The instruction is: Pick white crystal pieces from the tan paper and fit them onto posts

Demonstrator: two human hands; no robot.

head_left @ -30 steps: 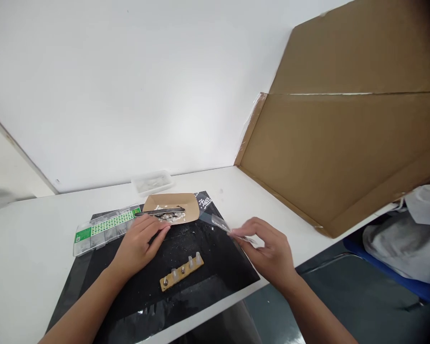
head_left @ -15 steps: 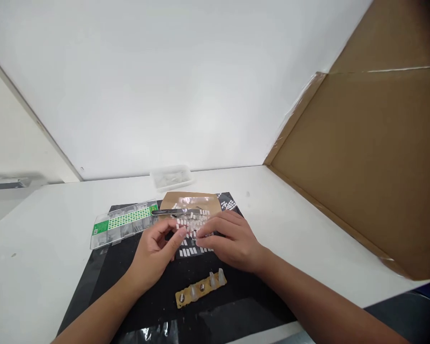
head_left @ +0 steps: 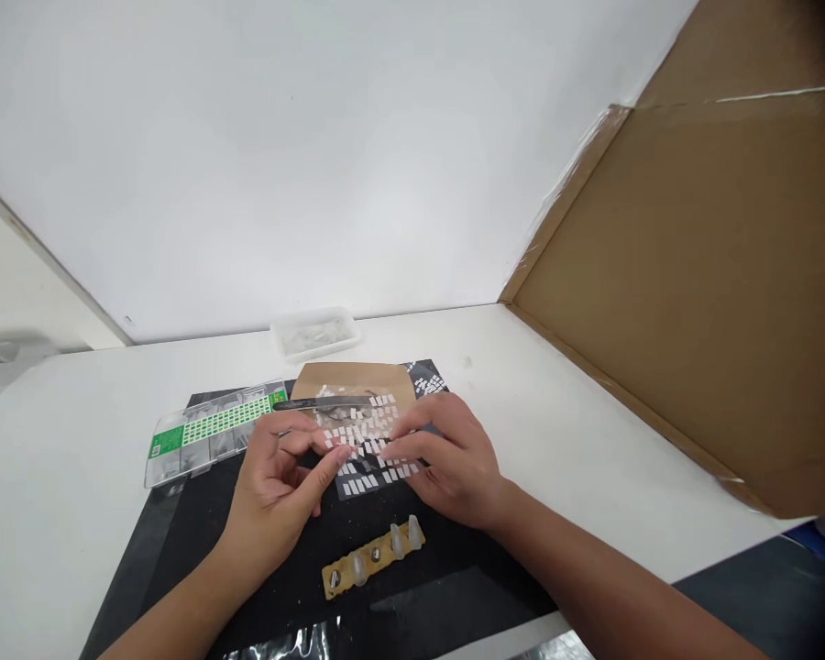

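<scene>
Over a clear sheet with rows of small white pieces (head_left: 361,483), both hands come close together. My left hand (head_left: 281,477) is closed, thumb and fingertips pinched at the sheet's left part; what they hold is too small to make out. My right hand (head_left: 454,458) has its fingers curled and pressed together at the right part, their hold also unclear. Behind the fingertips, a dark thin tool (head_left: 316,402) lies across a brown paper piece (head_left: 350,374). Nearer me, a tan strip (head_left: 366,557) carries upright translucent nail-like tips and dark round spots.
A clear compartment case with a green label (head_left: 213,426) lies left on the black mat (head_left: 261,587). A white tray (head_left: 316,335) with translucent pieces stands at the back. Brown cardboard (head_left: 674,302) rises on the right.
The view has shifted, so the mat and its objects appear slightly farther left. Both hands stay near the sheet; my right fingers have shifted a little.
</scene>
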